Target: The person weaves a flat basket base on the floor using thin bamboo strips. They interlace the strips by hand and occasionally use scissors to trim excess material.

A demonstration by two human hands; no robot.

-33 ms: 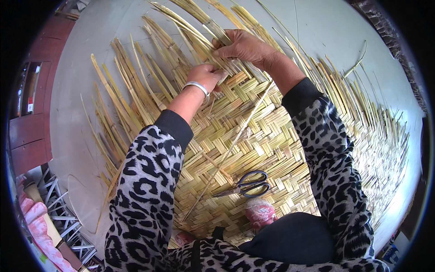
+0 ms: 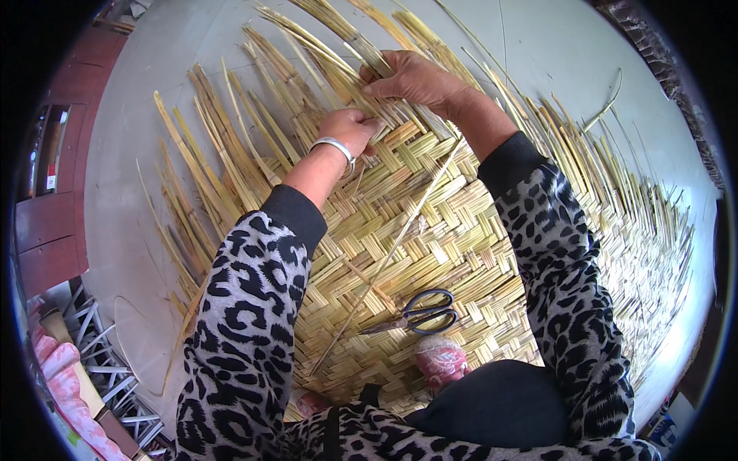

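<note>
Both hands pinch loose pale-yellow flat reed strips (image 2: 307, 115) at the woven straw mat's (image 2: 461, 246) edge, left hand (image 2: 350, 129), right hand (image 2: 411, 81): light, springy, likely brittle, best gripped near the weave.

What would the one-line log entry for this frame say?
left hand: pressing woven strips | right hand: gripping loose strips at mat edge | woven mat: flat on floor | scissors: lying on mat, untouched

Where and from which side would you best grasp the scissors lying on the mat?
Probably by the black loop handles of the scissors, coming from the right and above: the loops point right, the closed blades point left, and they lie flat on the mat with no hand near.
</note>
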